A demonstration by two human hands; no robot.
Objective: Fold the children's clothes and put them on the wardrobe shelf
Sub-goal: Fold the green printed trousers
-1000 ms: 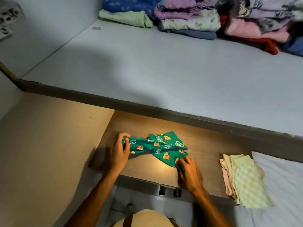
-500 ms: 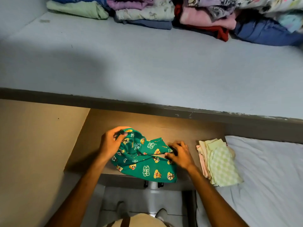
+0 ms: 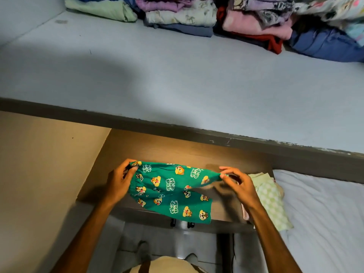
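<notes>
Small green children's trousers printed with cartoon chipmunks are stretched out just above a brown wooden surface. My left hand grips the elastic waistband at the left end. My right hand pinches the upper leg's end at the right. The lower leg hangs down over the surface's front edge. Above lies the grey wardrobe shelf, with folded clothes stacked along its back.
A folded pale green and pink checked pile lies right of my right hand, beside white bedding. A beige panel stands at the left. The shelf's dark front edge overhangs the wooden surface.
The trousers were bunched on the surface. Both hands have since pulled them out lengthwise and lifted them, the left moving to the waistband, the right out to a leg end.
</notes>
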